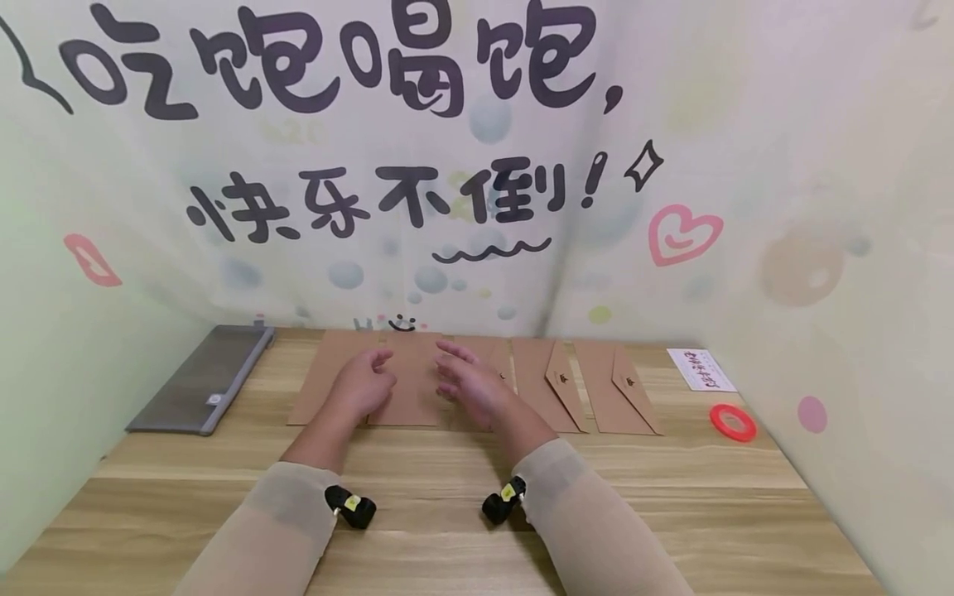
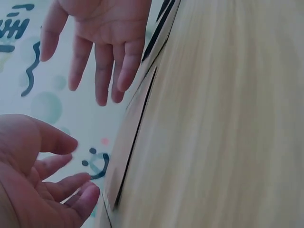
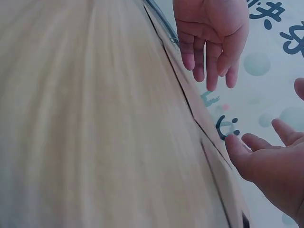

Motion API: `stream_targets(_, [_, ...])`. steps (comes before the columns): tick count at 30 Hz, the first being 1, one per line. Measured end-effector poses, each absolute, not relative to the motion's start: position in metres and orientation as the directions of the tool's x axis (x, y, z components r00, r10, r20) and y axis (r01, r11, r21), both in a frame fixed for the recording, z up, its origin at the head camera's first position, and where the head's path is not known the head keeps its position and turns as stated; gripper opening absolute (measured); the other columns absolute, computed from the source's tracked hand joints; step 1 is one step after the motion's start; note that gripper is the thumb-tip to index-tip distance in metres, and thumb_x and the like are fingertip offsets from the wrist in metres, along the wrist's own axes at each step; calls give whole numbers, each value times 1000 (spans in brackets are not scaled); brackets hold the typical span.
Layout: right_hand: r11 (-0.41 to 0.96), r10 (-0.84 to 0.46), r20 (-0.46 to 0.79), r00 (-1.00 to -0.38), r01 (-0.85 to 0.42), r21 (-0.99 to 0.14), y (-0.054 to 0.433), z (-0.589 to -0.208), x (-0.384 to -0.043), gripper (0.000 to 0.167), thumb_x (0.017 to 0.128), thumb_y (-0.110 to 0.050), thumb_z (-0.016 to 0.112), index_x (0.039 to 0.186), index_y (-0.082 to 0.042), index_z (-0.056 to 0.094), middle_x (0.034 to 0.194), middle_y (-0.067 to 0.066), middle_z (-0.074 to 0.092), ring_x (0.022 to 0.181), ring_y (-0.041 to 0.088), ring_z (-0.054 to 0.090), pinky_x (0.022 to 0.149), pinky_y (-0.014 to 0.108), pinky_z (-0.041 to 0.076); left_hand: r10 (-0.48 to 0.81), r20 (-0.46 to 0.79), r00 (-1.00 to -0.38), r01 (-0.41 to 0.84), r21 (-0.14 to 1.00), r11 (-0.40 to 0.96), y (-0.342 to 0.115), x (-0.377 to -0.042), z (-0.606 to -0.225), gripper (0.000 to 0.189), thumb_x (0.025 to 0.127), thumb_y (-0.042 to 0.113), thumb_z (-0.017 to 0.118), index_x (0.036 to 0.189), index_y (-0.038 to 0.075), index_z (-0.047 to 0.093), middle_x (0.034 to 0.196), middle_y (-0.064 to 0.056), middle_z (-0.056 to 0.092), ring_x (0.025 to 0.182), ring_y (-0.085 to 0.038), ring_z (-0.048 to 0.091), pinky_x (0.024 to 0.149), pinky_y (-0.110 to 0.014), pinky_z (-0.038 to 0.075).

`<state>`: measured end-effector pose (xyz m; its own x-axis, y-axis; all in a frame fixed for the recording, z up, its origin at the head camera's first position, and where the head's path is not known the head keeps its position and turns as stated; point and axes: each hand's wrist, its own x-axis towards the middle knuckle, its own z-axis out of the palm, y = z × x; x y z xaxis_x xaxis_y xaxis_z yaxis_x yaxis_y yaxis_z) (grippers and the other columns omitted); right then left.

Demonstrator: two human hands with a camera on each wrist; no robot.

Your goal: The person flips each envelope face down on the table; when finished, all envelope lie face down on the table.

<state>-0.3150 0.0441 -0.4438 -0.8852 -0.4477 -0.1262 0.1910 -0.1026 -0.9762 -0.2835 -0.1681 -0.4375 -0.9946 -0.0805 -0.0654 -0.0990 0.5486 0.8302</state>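
Observation:
Several brown paper envelopes lie side by side in a row along the back of the table. My left hand (image 1: 363, 385) hovers over the leftmost envelope (image 1: 316, 389) and the edge of the plain second envelope (image 1: 412, 389), its fingers loosely bent around nothing. Facing it, my right hand (image 1: 477, 387) is held above the third envelope (image 1: 492, 352), which it partly covers, fingers spread and relaxed. Pointed flaps with a small dark print show on the fourth envelope (image 1: 532, 385) and the rightmost envelope (image 1: 602, 389). In both wrist views the palms are turned inward with a gap between them.
A grey mesh pouch (image 1: 197, 377) with a zip edge lies at the back left. To the right are a white card (image 1: 702, 369) with red writing and a red tape ring (image 1: 716, 420). A printed curtain (image 1: 447, 290) hangs right behind the table.

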Motion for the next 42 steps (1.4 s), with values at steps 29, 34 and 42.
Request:
stream_targets(29, [-11,-293,-120,-949,129,-992,168,-441,-329,60,114,-21,47,167,1,27,166,31,42,154,45,45,122,50,47,-81,-42,-996,-45,998,36,-43,-292,-440,44,100,10,64,144,8,62,151,-17,61,136,-31,59,115,-46,52])
stream_targets(34, [-17,-305,-148,-941,161,-987,168,-444,-328,59,114,-21,46,167,0,28,164,31,44,151,45,48,120,48,50,-87,-51,-995,-61,991,121,-51,-290,-443,48,100,11,63,147,10,61,152,-14,61,142,-32,56,120,-49,47])
stream_targets(42, [-16,-314,-174,-933,188,-982,169,-442,-320,61,115,-22,45,168,0,24,165,32,40,149,49,49,126,55,42,-59,-94,-994,-103,979,173,-58,-286,-442,51,102,16,62,152,9,56,157,-17,56,146,-37,51,125,-54,41])
